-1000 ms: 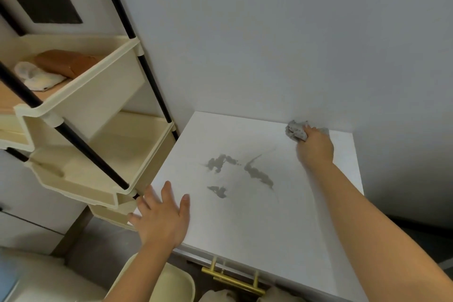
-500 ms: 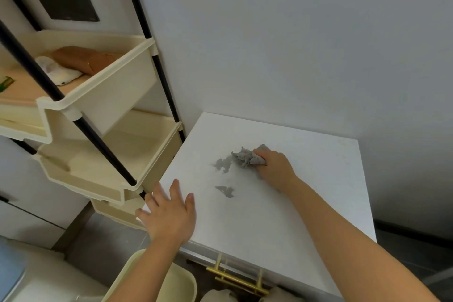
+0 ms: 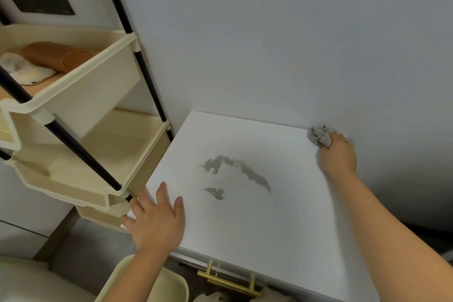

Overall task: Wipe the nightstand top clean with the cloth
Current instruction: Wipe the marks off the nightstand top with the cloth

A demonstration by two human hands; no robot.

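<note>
The right hand (image 3: 337, 154) clutched the crumpled grey cloth (image 3: 318, 135) in closed fingers at the far right corner of the white nightstand top (image 3: 282, 223), close against the wall (image 3: 269, 44). The cloth was a bunched wad with no clear long axis, sticking out leftward from the fist. Grey smudges (image 3: 245, 174) lay near the middle of the top, well apart from the cloth. The left hand (image 3: 157, 220) lay flat on the near left edge, fingers spread, pointing toward the wall, holding nothing.
</note>
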